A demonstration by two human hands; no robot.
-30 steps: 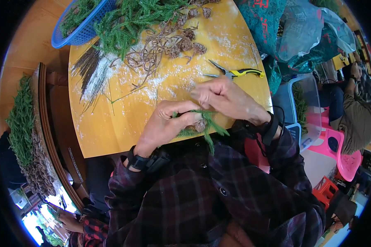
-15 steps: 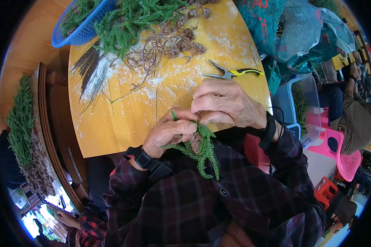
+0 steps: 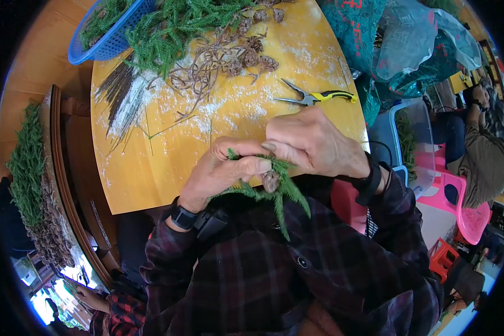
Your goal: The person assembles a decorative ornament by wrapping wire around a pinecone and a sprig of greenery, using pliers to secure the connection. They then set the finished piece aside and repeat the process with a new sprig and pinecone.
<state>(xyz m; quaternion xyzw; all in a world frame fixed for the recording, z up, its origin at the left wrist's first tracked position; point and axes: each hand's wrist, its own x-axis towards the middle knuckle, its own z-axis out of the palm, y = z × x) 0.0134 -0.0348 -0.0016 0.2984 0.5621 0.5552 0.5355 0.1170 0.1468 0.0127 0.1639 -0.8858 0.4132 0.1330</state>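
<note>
Over the table's near edge, my left hand point(image 3: 221, 171) is closed on a green pine sprig point(image 3: 291, 201), thumb and fingers pinching its upper end. A brown pine cone point(image 3: 270, 181) sits among the sprig's needles, just below my thumb tip. My right hand point(image 3: 316, 143) meets the left at the top of the sprig, its fingers curled and pinched together. What lies between those fingertips is hidden. Beyond my right hand, yellow-and-black long-nose pliers point(image 3: 319, 97) lie on the table with their jaws apart.
White flakes dust the yellow table point(image 3: 151, 187). Toward its far side lie green sprigs point(image 3: 171, 33), brown twisted strips point(image 3: 199, 78), pine cones point(image 3: 252, 56) and dark thin stems point(image 3: 120, 92), near a blue basket point(image 3: 109, 47). Plastic bags point(image 3: 403, 45) and a clear bin point(image 3: 420, 140) stand right.
My right hand has turned, its fingers curling further at the sprig's top. The sprig and cone have tilted, the lower needles swinging right. My left hand has shifted slightly left.
</note>
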